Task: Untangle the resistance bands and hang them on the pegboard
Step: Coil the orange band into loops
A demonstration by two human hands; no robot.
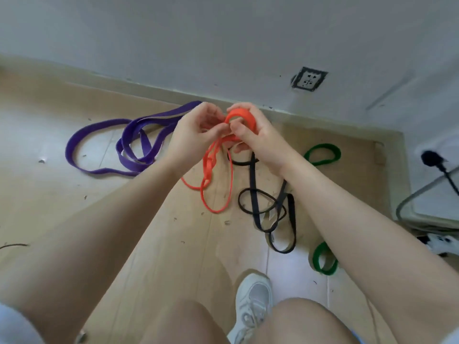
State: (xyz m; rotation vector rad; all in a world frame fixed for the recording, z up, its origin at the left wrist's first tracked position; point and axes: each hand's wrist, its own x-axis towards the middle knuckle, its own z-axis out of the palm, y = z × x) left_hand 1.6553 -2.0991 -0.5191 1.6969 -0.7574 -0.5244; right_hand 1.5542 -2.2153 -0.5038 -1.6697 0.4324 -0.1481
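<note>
Right now both hands are up over the floor, working the thin orange rubber resistance band (216, 157). The left hand (196, 130) pinches a strand of it between thumb and fingertips; the right hand (253, 135) has its fingers curled round a wound-up orange loop at the top of the tangle. The rest of the orange band hangs down toward six o'clock in twisted loops, its lowest bend close to the pale wooden floor (74, 202).

Off at nine o'clock lies the wide purple fabric-like band (109, 145), folded over itself and well apart from the hands. At five o'clock the flat black band (268, 209) sprawls in crossed loops, partly under the right forearm. Two bright green loops sit further out, one at three o'clock (323, 152), one near five o'clock (323, 259); whether they are one band I cannot tell. No pegboard is in view.

This orange band looks light, soft and stretchy, likely a bit grippy against itself, so twists should cling rather than slide free. Best hold, I'd judge, is a fingertip pinch right beside the crossing, feeding slack through instead of pulling, since tension would only tighten the knot.
</note>
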